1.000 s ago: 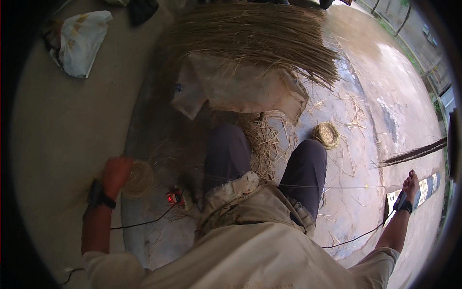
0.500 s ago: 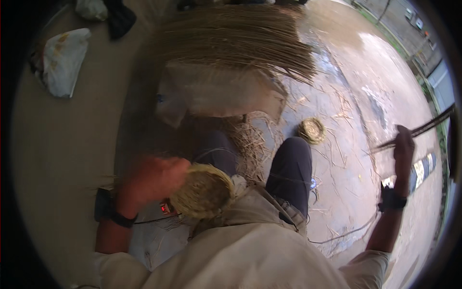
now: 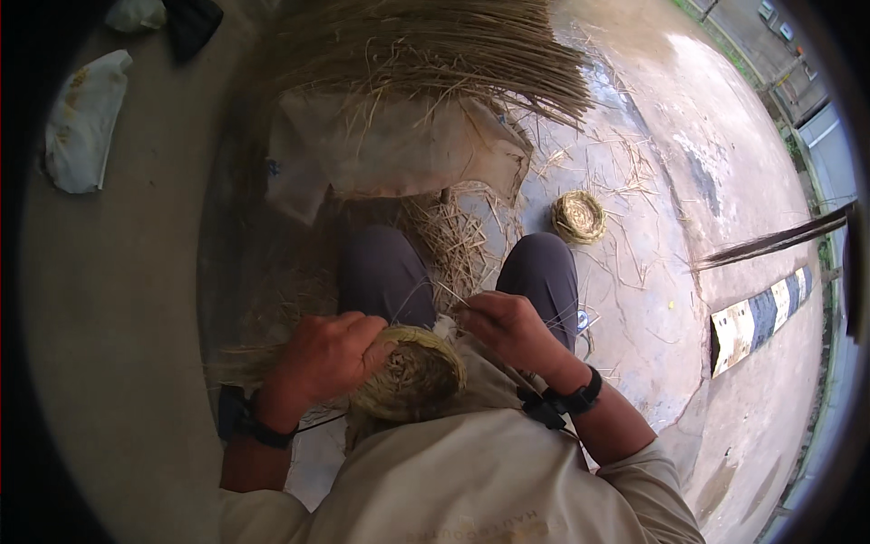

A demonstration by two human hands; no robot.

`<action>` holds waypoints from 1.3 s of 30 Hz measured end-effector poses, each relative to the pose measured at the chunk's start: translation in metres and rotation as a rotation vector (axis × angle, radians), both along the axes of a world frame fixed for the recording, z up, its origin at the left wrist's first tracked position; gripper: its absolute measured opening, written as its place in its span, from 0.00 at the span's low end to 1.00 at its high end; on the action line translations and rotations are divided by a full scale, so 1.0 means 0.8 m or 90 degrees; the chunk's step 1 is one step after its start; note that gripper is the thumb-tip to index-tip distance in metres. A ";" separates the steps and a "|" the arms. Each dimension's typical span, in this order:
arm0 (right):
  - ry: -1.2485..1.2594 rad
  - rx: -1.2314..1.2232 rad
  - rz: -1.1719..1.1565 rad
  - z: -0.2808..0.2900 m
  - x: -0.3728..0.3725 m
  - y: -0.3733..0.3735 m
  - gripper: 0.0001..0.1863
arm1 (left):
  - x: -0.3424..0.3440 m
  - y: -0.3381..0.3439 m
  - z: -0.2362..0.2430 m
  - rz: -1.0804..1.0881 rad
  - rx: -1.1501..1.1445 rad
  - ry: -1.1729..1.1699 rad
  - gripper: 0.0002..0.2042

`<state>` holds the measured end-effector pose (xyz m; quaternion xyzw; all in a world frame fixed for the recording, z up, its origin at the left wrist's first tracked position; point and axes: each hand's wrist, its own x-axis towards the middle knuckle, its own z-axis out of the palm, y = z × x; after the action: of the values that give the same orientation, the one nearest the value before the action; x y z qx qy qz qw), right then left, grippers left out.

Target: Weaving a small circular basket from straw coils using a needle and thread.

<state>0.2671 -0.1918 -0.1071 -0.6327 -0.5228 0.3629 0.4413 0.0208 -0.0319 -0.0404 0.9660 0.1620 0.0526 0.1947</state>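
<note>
A small round basket (image 3: 412, 374), coiled from yellowish straw, sits tilted in my lap with its hollow facing up. My left hand (image 3: 331, 358) grips its left rim, thumb over the edge. Just beyond the basket's right side, my right hand (image 3: 507, 328) pinches a thin pale strand (image 3: 450, 293) between thumb and fingertips. Whether that strand is joined to the basket I cannot make out. More loose straw ends stick out to the left behind my left hand.
Past my knees lies a big bundle of long dry stalks (image 3: 453, 54) on a beige sack (image 3: 408, 150). Straw scraps (image 3: 449, 231) litter the floor. A second small basket (image 3: 578, 217) stands by my right knee. Dark bristles (image 3: 775, 241) jut in from the right; a white bag (image 3: 86, 122) lies far left.
My right hand has come from far out on the right, beside the dark bristles, in to the basket. The basket and my left hand have shifted slightly right.
</note>
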 end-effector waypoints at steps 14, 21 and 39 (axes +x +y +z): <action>-0.018 0.044 -0.076 -0.056 -0.017 0.049 0.11 | 0.009 0.002 0.002 -0.034 0.035 -0.020 0.11; 0.146 -0.002 -0.018 -0.062 -0.018 0.051 0.05 | 0.008 0.002 -0.002 -0.027 0.015 -0.028 0.12; -0.080 0.036 0.095 0.039 -0.005 -0.036 0.17 | 0.006 -0.013 0.006 -0.002 0.058 -0.017 0.11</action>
<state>0.2632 -0.2204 -0.0763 -0.6007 -0.6054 0.3392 0.3971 0.0255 -0.0421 -0.0354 0.9733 0.1549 0.0725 0.1530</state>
